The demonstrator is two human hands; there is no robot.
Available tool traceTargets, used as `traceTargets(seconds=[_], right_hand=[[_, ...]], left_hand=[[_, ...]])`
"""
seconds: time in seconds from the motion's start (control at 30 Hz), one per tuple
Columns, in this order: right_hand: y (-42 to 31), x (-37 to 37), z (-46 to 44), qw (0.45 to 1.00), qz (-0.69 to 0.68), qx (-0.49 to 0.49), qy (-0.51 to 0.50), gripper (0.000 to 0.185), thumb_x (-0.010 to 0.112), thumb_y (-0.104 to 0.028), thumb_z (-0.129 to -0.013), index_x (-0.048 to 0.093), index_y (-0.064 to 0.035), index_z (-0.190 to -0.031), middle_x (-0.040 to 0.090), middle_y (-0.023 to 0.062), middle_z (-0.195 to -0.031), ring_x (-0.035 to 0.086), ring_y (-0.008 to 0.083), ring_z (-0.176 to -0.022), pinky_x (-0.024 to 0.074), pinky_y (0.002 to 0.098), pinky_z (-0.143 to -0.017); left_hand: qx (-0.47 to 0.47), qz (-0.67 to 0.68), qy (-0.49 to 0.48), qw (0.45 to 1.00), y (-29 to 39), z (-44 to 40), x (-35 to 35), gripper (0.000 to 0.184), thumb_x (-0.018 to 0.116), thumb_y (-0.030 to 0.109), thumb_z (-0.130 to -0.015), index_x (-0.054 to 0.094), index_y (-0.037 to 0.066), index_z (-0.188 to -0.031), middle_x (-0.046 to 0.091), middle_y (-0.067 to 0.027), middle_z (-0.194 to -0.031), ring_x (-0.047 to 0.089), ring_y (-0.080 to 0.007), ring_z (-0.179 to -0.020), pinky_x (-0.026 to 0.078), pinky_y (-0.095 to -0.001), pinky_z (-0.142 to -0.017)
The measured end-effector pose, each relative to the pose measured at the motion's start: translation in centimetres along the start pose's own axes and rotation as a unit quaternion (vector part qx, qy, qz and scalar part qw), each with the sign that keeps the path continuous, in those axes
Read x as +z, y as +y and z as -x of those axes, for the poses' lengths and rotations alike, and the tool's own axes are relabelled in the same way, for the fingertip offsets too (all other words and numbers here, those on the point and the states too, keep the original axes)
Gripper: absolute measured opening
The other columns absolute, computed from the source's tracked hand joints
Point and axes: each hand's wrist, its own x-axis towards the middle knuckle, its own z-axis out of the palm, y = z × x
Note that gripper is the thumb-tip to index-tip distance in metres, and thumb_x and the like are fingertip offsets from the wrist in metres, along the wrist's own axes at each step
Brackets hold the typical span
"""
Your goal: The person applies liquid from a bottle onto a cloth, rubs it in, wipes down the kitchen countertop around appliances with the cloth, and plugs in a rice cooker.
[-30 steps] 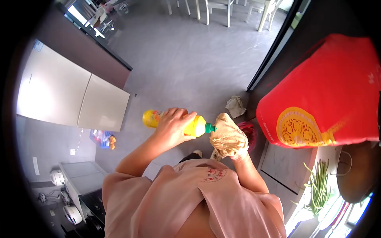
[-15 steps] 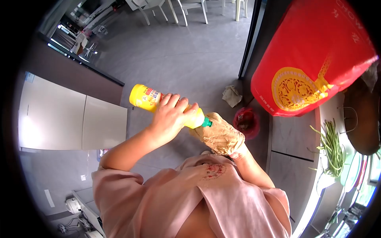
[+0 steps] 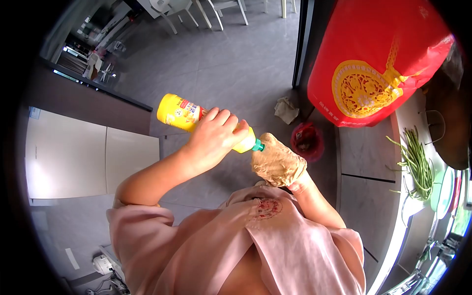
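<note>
My left hand (image 3: 219,135) is wrapped around a yellow squeeze bottle (image 3: 176,112) with a printed label. It is tilted, its green nozzle (image 3: 258,145) pointing down to the right. The nozzle tip is at the edge of a crumpled tan cloth (image 3: 279,161), touching or almost touching it. That cloth covers my right hand like a mitt. Only the wrist (image 3: 298,185) of my right hand shows, so its fingers are hidden. No liquid is visible at the nozzle.
A large red bag (image 3: 339,54) with a gold emblem stands at the upper right. Long green beans (image 3: 418,164) lie on the counter (image 3: 400,132). A red bin (image 3: 307,142) and a pale rag (image 3: 286,110) are on the floor. White cabinets (image 3: 69,152) stand at left.
The bottle and my left hand have moved slightly up. The cloth-covered right hand has shifted a little right and up. The whole view has tilted slightly.
</note>
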Motion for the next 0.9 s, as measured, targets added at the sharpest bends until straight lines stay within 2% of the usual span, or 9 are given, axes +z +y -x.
traceTargets(seconds=[0.1, 0.2, 0.4, 0.43, 0.5, 0.6, 0.7, 0.83, 0.9], right_hand=[[-0.4, -0.5, -0.6, 0.999, -0.008, -0.03, -0.032, 0.085, 0.089, -0.037, -0.057, 0.044, -0.0049, -0.122, 0.054, 0.0001, -0.105, 0.055, 0.0096, -0.094, 0.048, 0.0231, -0.08], [0.2, -3.0, -2.9, 0.923, 0.354, 0.134, 0.074, 0.116, 0.094, -0.042, -0.035, 0.039, -0.0034, -0.13, 0.052, 0.0, -0.109, 0.054, 0.0097, -0.096, 0.0464, 0.0225, -0.084], [1.0, -5.3, -3.2, 0.435, 0.878, -0.109, -0.165, 0.112, 0.094, -0.046, -0.037, 0.042, -0.0037, -0.127, 0.051, -0.0002, -0.11, 0.053, 0.01, -0.098, 0.0456, 0.0236, -0.086], [1.3, -4.6, -2.3, 0.785, 0.614, -0.05, -0.06, 0.113, 0.094, -0.047, -0.036, 0.042, -0.0038, -0.127, 0.051, -0.0003, -0.11, 0.053, 0.0103, -0.099, 0.0455, 0.0238, -0.086], [1.5, -4.6, -1.9, 0.973, 0.222, 0.021, 0.058, 0.115, 0.094, -0.048, -0.035, 0.042, -0.0038, -0.128, 0.051, -0.0003, -0.11, 0.053, 0.0106, -0.099, 0.0453, 0.024, -0.086], [1.3, -6.1, -2.9, 0.973, 0.227, 0.021, 0.023, 0.112, 0.092, -0.049, -0.04, 0.042, -0.0036, -0.128, 0.05, -0.0009, -0.108, 0.052, 0.0106, -0.097, 0.0458, 0.0251, -0.084], [0.5, -7.4, -4.3, 0.498, 0.844, -0.036, -0.196, 0.102, 0.09, -0.049, -0.047, 0.044, -0.0035, -0.126, 0.05, -0.0013, -0.105, 0.051, 0.0094, -0.094, 0.0456, 0.0247, -0.082], [1.5, -8.0, -3.4, 0.929, 0.365, 0.051, -0.039, 0.09, 0.083, -0.058, -0.055, 0.049, -0.0041, -0.118, 0.049, 0.0008, -0.106, 0.049, 0.0093, -0.095, 0.0437, 0.0244, -0.084], [1.3, -7.1, -3.0, 0.979, 0.154, 0.127, 0.042, 0.083, 0.082, -0.057, -0.06, 0.05, -0.0045, -0.116, 0.048, 0.0014, -0.106, 0.048, 0.009, -0.096, 0.0431, 0.0242, -0.084]], left_hand=[[0.013, -0.002, -0.005, 1.0, -0.3, -0.7, 0.3, 0.031, 0.062, 0.008, -0.07, 0.063, 0.007, -0.101, 0.053, -0.005, -0.08, 0.053, -0.0219, -0.08, 0.043, -0.0357, -0.075], [0.025, -0.009, -0.02, 0.999, -0.6, -1.2, 0.5, 0.028, 0.061, 0.008, -0.071, 0.062, 0.007, -0.099, 0.053, -0.0044, -0.078, 0.053, -0.0211, -0.079, 0.043, -0.0347, -0.074], [0.034, -0.009, -0.049, 0.998, -1.2, -2.1, 1.1, 0.025, 0.062, 0.009, -0.071, 0.061, 0.007, -0.096, 0.055, -0.0037, -0.078, 0.054, -0.0206, -0.079, 0.043, -0.0338, -0.074], [0.034, -0.007, -0.054, 0.998, -1.3, -2.2, 1.3, 0.025, 0.063, 0.01, -0.071, 0.061, 0.007, -0.095, 0.055, -0.0036, -0.078, 0.055, -0.0205, -0.08, 0.044, -0.0337, -0.075], [0.032, -0.005, -0.063, 0.997, -1.4, -2.4, 1.6, 0.025, 0.063, 0.01, -0.071, 0.061, 0.007, -0.096, 0.055, -0.0039, -0.078, 0.055, -0.0205, -0.08, 0.044, -0.0337, -0.075], [0.026, -0.019, -0.074, 0.997, -1.4, -2.9, 1.8, 0.028, 0.063, 0.01, -0.071, 0.061, 0.006, -0.099, 0.055, -0.0049, -0.079, 0.055, -0.0209, -0.081, 0.044, -0.034, -0.075], [0.018, -0.044, -0.083, 0.995, -1.3, -3.1, 1.9, 0.031, 0.063, 0.01, -0.071, 0.062, 0.006, -0.101, 0.055, -0.006, -0.079, 0.054, -0.0219, -0.082, 0.043, -0.0347, -0.076], [0.019, -0.054, -0.076, 0.995, -1.3, -3.5, 1.9, 0.032, 0.063, 0.011, -0.071, 0.062, 0.007, -0.103, 0.053, -0.0061, -0.078, 0.052, -0.0226, -0.082, 0.043, -0.0351, -0.076], [0.025, -0.048, -0.074, 0.996, -1.5, -3.8, 2.0, 0.032, 0.063, 0.011, -0.071, 0.062, 0.007, -0.103, 0.053, -0.0058, -0.078, 0.052, -0.0222, -0.082, 0.042, -0.0346, -0.076]])
